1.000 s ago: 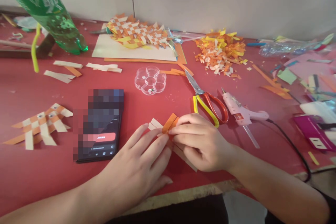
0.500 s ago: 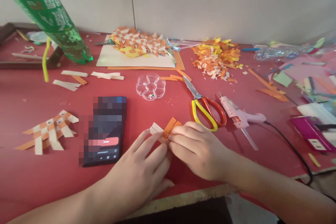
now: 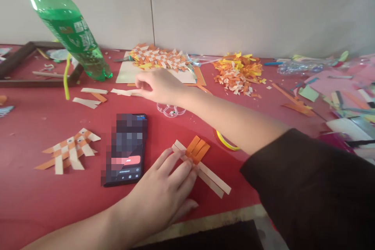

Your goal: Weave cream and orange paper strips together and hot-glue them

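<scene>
Table [image 3: 23, 199]: crossed strips [image 3: 198, 149] lie near its front edge.
Right hand [image 3: 164, 86]: half-curled at the pale strips [image 3: 121, 92]; can't tell if anything's pinched. Poor pinch could miss or drag two.
Left hand [image 3: 164, 187]: fingers slightly spread, pressing the crossed strips down; easing pressure could let the weave shift.
Palette [image 3: 164, 110]: partly hidden by right hand; low wrist could tip it, spilling small bits [image 3: 173, 113].

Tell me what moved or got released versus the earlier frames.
The right hand let go of the orange-and-white paper piece and swung forward-left to the loose pale strips; whether it grips one is unclear. The left hand stays on the piece. The phone and woven figures lie as before.
</scene>
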Demonstrator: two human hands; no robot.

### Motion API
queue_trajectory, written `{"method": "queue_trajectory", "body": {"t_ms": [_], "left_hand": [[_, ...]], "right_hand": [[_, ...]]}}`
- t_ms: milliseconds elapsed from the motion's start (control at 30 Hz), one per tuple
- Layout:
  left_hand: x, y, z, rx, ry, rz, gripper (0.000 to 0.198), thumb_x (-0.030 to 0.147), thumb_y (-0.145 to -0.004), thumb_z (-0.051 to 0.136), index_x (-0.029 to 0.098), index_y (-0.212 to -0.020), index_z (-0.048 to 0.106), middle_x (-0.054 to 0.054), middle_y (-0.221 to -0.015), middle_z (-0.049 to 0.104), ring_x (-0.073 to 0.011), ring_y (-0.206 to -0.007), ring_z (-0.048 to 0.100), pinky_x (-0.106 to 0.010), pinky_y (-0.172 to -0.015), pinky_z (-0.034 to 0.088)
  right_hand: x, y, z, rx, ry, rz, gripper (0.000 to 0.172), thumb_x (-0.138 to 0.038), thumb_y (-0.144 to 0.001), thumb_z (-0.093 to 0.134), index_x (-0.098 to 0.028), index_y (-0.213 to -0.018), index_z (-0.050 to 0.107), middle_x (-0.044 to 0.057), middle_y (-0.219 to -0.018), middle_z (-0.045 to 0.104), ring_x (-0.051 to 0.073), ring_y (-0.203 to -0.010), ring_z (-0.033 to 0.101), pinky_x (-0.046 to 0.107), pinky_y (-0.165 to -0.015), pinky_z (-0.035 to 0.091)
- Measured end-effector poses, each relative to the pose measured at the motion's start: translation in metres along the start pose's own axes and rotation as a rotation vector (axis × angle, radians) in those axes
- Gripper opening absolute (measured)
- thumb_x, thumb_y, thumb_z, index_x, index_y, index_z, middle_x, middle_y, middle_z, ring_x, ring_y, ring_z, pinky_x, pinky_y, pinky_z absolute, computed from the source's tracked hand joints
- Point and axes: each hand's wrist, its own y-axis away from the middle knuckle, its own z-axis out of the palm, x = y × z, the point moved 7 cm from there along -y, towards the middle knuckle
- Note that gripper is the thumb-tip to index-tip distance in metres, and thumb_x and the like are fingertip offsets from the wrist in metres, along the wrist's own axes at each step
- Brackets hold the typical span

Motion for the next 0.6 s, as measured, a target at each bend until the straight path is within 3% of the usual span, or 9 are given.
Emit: {"method": "queue_trajectory", "body": {"t_ms": [133,267,433,600], "left_hand": [[-0.001,0.0,-0.002,0.025,0.006,-0.004,0.053,0.049,-0.096,0.049,0.012,-0.133,0.054,-0.009,-0.125,0.063,-0.0332,-0.124,0.051,-0.051,-0.109,0.04],[-0.001,-0.002,-0.002,0.02,0.004,0.002,0.053,0.049,-0.097,0.045,0.011,-0.133,0.055,-0.01,-0.128,0.062,-0.0336,-0.125,0.05,-0.051,-0.11,0.04],[-0.001,-0.001,0.001,-0.006,0.012,-0.004,0.056,0.05,-0.098,0.043,0.011,-0.136,0.051,-0.01,-0.13,0.06,-0.0349,-0.127,0.048,-0.051,-0.112,0.038],[-0.001,-0.002,0.001,-0.023,0.034,-0.019,0.054,0.048,-0.097,0.044,0.012,-0.138,0.049,-0.01,-0.126,0.06,-0.0347,-0.127,0.047,-0.052,-0.112,0.036]], "right_hand": [[-0.006,-0.041,0.03,-0.022,-0.038,0.009,0.017,-0.025,-0.085,0.063,-0.02,-0.091,0.047,0.003,-0.091,0.06,0.015,-0.081,0.052,0.028,-0.072,0.035],[-0.003,-0.055,0.047,-0.09,-0.057,0.054,0.024,-0.013,-0.079,0.064,-0.021,-0.09,0.044,0.002,-0.086,0.059,0.016,-0.077,0.052,0.029,-0.069,0.036],[0.001,-0.053,0.048,-0.089,-0.106,0.047,0.022,-0.007,-0.077,0.06,-0.021,-0.077,0.042,0.002,-0.081,0.06,0.015,-0.075,0.052,0.029,-0.068,0.037],[0.002,-0.046,0.042,-0.076,-0.169,0.03,0.021,-0.009,-0.078,0.06,-0.02,-0.079,0.042,0.001,-0.079,0.059,0.013,-0.073,0.054,0.028,-0.068,0.038]]}}
